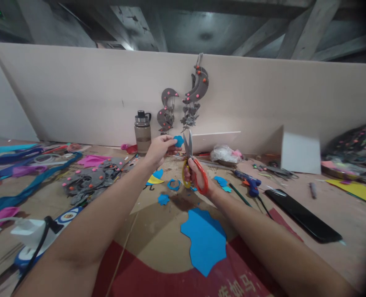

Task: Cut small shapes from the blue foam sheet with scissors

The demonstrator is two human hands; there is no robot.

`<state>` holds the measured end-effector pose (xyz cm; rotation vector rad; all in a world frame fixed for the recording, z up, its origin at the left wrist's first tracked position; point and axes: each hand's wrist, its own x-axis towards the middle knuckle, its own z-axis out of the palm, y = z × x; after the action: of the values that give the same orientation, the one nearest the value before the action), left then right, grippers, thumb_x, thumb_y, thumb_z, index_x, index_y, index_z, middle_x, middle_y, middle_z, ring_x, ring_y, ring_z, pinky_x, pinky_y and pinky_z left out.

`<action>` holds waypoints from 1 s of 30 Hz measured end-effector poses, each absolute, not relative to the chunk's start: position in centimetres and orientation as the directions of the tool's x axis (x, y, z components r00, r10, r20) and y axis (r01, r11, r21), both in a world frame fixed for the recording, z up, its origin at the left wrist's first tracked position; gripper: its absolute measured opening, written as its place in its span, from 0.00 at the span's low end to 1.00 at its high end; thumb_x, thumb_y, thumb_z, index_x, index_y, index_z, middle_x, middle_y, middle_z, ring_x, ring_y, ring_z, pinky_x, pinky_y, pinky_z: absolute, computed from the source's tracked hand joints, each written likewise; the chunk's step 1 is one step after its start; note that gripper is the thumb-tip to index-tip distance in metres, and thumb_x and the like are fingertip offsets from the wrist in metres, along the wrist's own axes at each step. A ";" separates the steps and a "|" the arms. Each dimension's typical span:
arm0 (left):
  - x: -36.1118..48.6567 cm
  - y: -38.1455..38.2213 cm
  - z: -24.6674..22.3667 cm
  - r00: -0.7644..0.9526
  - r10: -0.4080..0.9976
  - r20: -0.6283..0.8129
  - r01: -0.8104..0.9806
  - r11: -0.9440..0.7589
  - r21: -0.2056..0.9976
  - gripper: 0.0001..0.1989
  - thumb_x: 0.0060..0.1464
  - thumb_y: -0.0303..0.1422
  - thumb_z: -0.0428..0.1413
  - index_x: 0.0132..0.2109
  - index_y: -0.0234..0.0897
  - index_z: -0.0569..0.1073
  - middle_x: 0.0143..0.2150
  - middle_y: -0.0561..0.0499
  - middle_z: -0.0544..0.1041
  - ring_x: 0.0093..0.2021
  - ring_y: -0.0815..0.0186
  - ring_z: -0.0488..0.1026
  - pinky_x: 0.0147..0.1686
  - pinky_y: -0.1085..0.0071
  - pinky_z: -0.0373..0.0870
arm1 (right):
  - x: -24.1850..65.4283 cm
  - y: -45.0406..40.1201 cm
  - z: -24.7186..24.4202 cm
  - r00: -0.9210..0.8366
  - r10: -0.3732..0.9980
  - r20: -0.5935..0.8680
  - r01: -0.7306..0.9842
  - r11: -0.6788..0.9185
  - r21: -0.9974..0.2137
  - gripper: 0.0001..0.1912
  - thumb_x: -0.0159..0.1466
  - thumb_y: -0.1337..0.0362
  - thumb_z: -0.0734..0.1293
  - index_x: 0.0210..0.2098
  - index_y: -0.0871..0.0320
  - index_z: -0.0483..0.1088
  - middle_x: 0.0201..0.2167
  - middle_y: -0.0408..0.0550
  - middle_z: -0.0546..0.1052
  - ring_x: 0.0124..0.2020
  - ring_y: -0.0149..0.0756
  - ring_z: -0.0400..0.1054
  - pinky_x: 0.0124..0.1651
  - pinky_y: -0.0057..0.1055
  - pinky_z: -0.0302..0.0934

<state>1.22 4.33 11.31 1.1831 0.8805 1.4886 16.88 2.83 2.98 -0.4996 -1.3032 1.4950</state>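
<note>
Between the thumb and fingers of my left hand (163, 149) is a small blue felt piece (178, 141) with a scalloped edge. My right hand (193, 171) grips scissors (188, 144) with a red and a yellow handle loop. Their blades point up, parted, just right of the felt piece. Below on the cardboard lie a blue ring-shaped offcut (173, 184), a small blue cutout (163, 199) and a yellow piece (156, 179). Closer to me rests a large blue felt sheet (204, 239) with a wavy cut edge.
A bottle (143, 134) stands by the white partition, where grey moon ornaments (198, 84) hang. To the right lie a blue glue gun (247, 181), a green pencil (239, 194) and a black phone (303, 214). Grey felt pieces (93, 177) and a power strip (67, 216) occupy the left.
</note>
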 end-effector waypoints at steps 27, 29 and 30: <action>1.0 4.9 11.0 0.042 0.965 0.261 -0.309 -0.236 0.921 0.13 0.40 0.26 0.67 0.25 0.32 0.69 0.20 0.54 0.71 0.20 0.75 0.68 0.21 0.79 0.60 | 17.2 2.0 3.9 -0.476 0.840 0.260 -0.324 0.107 -0.940 0.22 0.59 0.46 0.70 0.42 0.55 0.65 0.23 0.35 0.58 0.20 0.23 0.49 0.23 0.22 0.45; 0.9 4.8 11.0 0.038 0.966 0.255 -0.301 -0.232 0.925 0.12 0.41 0.26 0.67 0.25 0.32 0.69 0.19 0.54 0.70 0.20 0.75 0.68 0.21 0.79 0.61 | 17.3 1.9 4.0 -0.480 0.838 0.259 -0.315 0.110 -0.943 0.22 0.59 0.46 0.70 0.41 0.55 0.65 0.23 0.35 0.57 0.20 0.23 0.49 0.23 0.22 0.44; 0.9 4.8 11.0 0.036 0.967 0.253 -0.297 -0.232 0.926 0.12 0.42 0.25 0.66 0.25 0.32 0.69 0.19 0.54 0.70 0.20 0.75 0.68 0.21 0.79 0.61 | 17.3 1.9 4.0 -0.480 0.838 0.260 -0.312 0.114 -0.943 0.22 0.59 0.46 0.70 0.41 0.55 0.65 0.22 0.35 0.57 0.20 0.23 0.48 0.23 0.22 0.43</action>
<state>0.93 4.82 11.03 1.1916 0.8072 1.4559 17.29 1.94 3.99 -0.5500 -1.4506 1.5447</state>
